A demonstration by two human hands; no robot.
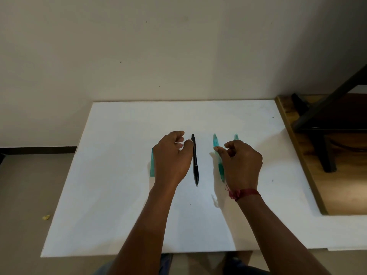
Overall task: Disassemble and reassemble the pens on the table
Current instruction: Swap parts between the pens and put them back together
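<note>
Head view: your left hand [170, 155], loosely curled and empty, has its thumb beside the black pen [195, 161] lying on the white table [119, 175]; right hand [241, 161] likewise empty above a teal pen [216, 142]. Grip both barrel halves before twisting.

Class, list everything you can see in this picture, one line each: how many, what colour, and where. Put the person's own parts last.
Table: one, white, filling the middle of the view.
Black pen: one, black, lying on the table beside the left thumb.
Teal pens: three, see-through teal, lying on the table: one partly hidden left of the left hand, one between the hands, one behind the right hand with only its end showing.
Wooden surface: one, brown, right of the table.
Dark frame: one, black, standing on the wooden surface.
Scrap: one, yellow, on the floor to the left.
Thread band: one, red, round the right wrist.
Left hand: one, loosely curled.
Right hand: one, loosely curled.
</note>
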